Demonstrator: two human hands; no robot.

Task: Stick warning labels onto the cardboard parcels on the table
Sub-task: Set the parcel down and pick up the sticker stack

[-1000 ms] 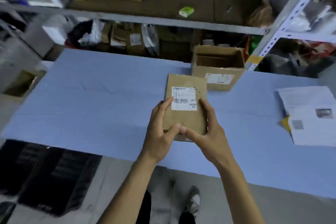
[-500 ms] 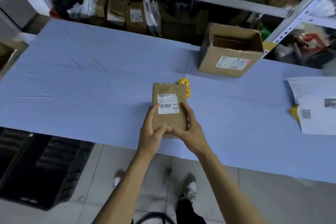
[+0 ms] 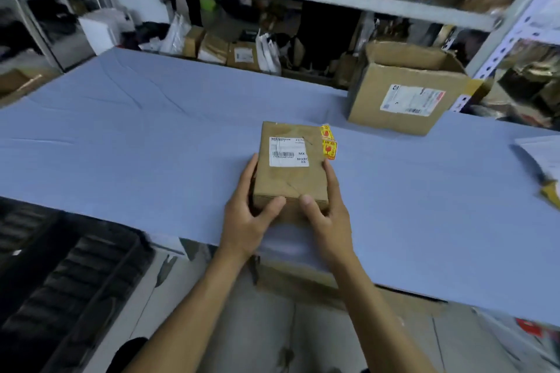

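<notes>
Small parcel (image 3: 290, 168) lies on blue bench (image 3: 145, 142), near front edge. It is clasped by left hand (image 3: 249, 215) and right hand (image 3: 328, 215), grip closed on both sides. Yellow warning labels (image 3: 328, 142) seen beside it; open box (image 3: 407, 91) farther right.

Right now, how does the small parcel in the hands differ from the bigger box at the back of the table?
The small parcel is closed and flat; the bigger box stands with its top flaps open. The small parcel is gripped by the left hand and right hand; the bigger box sits untouched. Both are brown cardboard with a white shipping label.
</notes>
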